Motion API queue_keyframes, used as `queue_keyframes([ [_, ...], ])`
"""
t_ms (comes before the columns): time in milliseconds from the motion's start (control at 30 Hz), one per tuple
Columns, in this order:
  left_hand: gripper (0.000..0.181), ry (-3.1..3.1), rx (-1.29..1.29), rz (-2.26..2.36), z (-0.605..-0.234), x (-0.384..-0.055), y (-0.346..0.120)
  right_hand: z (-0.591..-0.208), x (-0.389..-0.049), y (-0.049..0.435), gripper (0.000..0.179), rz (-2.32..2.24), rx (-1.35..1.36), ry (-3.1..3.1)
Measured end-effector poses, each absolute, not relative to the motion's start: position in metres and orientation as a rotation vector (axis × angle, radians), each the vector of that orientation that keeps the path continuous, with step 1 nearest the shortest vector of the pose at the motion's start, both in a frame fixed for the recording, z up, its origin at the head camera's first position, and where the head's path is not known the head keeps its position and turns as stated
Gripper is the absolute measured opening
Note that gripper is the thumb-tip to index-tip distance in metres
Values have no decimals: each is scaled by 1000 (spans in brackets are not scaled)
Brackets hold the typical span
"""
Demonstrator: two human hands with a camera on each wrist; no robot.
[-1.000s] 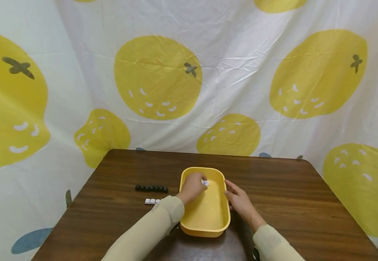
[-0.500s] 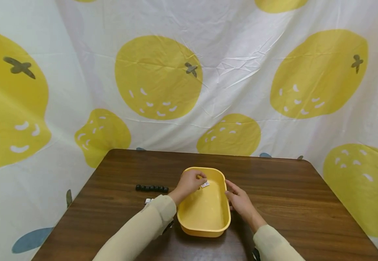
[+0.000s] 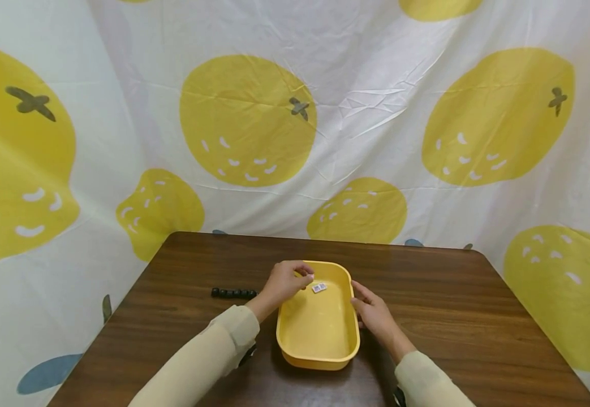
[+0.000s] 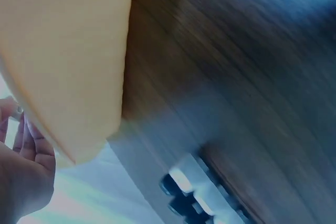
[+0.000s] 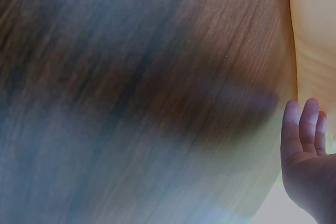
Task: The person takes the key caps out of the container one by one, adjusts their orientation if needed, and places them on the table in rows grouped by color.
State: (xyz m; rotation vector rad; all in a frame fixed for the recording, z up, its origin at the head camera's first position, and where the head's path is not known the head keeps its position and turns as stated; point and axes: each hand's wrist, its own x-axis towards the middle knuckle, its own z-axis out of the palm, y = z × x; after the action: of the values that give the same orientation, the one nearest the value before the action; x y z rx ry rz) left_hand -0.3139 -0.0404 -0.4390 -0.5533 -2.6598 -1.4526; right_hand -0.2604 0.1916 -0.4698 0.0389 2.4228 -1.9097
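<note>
A yellow plastic tray [image 3: 320,333] stands lengthwise on the table, a small white piece with dark print [image 3: 319,288] on its floor. Over the tray's far left rim, my left hand [image 3: 285,281] pinches a small white keycap [image 4: 18,113] between thumb and fingertips. My right hand [image 3: 374,312] rests against the tray's right wall with its fingers [image 5: 291,124] straight. A row of black keycaps [image 3: 231,293] lies left of the tray. White keycaps [image 4: 181,179] lie beside the black ones in the left wrist view; in the head view my left arm covers them.
The dark wooden table [image 3: 442,305] reaches back to a white cloth [image 3: 356,130] printed with yellow lemons, which hangs behind and along the sides. The tray's walls rise between my two hands.
My left hand has lifted from the tray floor and moved left to the rim, uncovering the printed white piece. My left forearm now hides the white row. The right hand stays put.
</note>
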Motion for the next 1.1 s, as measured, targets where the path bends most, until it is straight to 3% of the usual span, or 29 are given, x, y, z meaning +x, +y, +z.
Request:
queue_keyframes([
  [200, 35, -2664, -537, -1521, -436, -309, -62, -471, -261, 191, 51, -1915, 51, 2426],
  [467, 19, -2638, -482, -1498, -443, -304, -106, -470, -260, 190, 51, -1912, 56, 2423],
  [867, 16, -2739, -393, -1270, -462, -291, -198, -469, -259, 191, 50, -1925, 40, 2416],
  [1100, 12, -2877, -473, -1140, -471, -283, -231, -468, -258, 191, 50, -1918, 53, 2422],
])
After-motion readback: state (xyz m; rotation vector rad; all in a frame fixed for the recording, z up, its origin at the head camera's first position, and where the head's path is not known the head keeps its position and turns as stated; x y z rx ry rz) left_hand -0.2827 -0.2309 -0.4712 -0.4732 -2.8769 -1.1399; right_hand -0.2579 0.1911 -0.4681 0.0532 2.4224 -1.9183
